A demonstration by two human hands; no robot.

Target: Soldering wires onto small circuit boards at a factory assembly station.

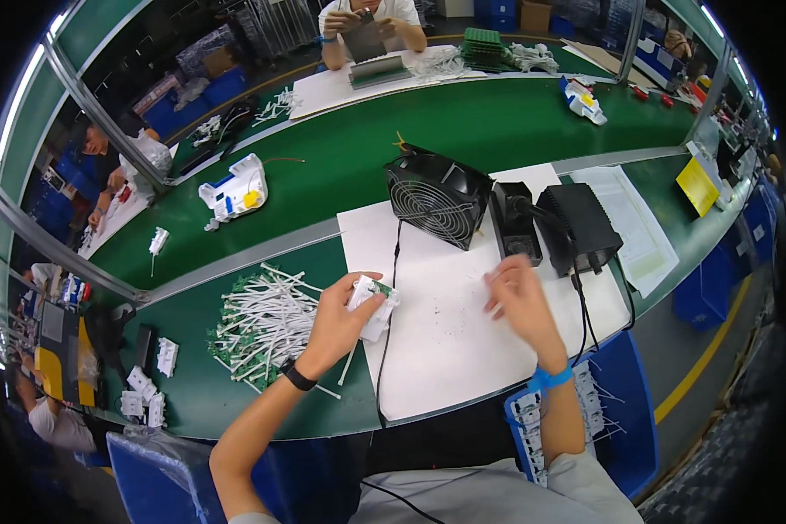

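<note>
My left hand (336,325), wearing a black wristband, grips a small white plastic housing (375,316) above the left side of a white mat (428,349). A bit of green circuit board shows at the housing's top. Over the mat's right side my right hand (517,299) is slightly smeared by motion. Its fingers look bent and apart, and I see nothing in them. A blue band circles that wrist. Left of my left hand lies a heap of white wires with small green boards (262,327). Beyond my right hand is a black upright holder (517,234).
A black fan (437,196) and a black box (581,218) with cables stand at the mat's far side. White housings (144,395) lie at left. A blue bin (633,410) at right holds white parts. The green belt (341,166) carries larger white shells. Co-workers sit beyond.
</note>
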